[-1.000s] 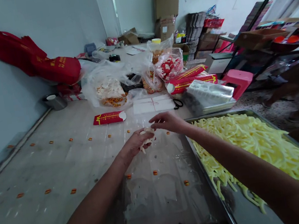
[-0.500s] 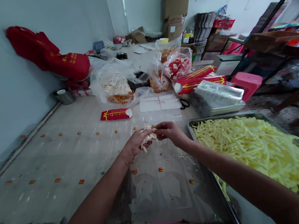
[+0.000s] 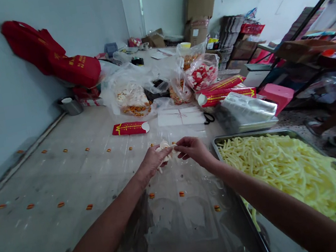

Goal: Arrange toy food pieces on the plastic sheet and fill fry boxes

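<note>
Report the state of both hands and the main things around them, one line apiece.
Left hand: closed around white pieces
Right hand: thumb and fingertips pinched at the white pieces
Metal tray: heaped with yellow strips, bottom partly bare
White stack: tied with string
Red carton left of the stack: lying down
Clear bag of red and white pieces: filled; closure unclear

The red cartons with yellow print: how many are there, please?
3: one carton beyond the left hand; another and one behind it beside the clear plastic; more may be hidden.
</note>
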`<state>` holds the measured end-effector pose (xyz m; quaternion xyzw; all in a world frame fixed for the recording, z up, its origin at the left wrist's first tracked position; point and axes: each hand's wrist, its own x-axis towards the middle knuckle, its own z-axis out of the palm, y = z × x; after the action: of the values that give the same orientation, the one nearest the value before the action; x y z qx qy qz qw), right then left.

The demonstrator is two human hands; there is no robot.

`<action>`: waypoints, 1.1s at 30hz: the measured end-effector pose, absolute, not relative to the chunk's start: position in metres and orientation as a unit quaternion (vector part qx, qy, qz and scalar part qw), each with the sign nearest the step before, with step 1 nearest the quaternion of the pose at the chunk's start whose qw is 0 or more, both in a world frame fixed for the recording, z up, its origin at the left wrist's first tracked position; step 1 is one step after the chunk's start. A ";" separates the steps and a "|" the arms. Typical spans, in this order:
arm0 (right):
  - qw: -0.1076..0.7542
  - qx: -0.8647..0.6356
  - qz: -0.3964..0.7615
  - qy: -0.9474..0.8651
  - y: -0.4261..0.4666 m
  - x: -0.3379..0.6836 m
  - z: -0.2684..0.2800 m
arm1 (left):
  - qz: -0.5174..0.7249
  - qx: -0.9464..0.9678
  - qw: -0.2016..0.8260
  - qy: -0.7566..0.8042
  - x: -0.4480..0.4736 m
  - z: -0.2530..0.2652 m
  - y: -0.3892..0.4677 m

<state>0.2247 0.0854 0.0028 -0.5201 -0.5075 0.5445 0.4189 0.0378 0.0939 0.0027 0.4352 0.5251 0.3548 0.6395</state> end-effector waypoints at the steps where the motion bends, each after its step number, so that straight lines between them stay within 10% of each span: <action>1: 0.419 -0.534 0.537 -0.502 0.092 0.230 0.002 | 0.355 0.426 0.639 0.533 0.036 0.002 0.096; 16: 0.341 -0.644 0.349 -0.590 0.186 0.228 -0.002 | 0.386 0.369 0.625 0.570 0.001 0.003 0.119; 23: 0.312 -0.506 0.557 -0.580 0.147 0.190 -0.001 | 0.364 0.379 0.645 0.555 -0.002 -0.001 0.113; 28: 0.327 -0.510 0.224 -0.763 0.181 0.183 -0.005 | 0.352 0.368 0.620 0.596 -0.038 0.010 0.109; 33: 0.073 -0.328 -0.013 -0.942 0.212 0.169 -0.007 | 0.302 0.384 0.644 0.589 -0.064 0.014 0.118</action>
<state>0.1686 0.2115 -0.0074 -0.3276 -0.9419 -0.0134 0.0725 -0.0641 0.1183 0.0143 0.3836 0.5892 0.3020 0.6438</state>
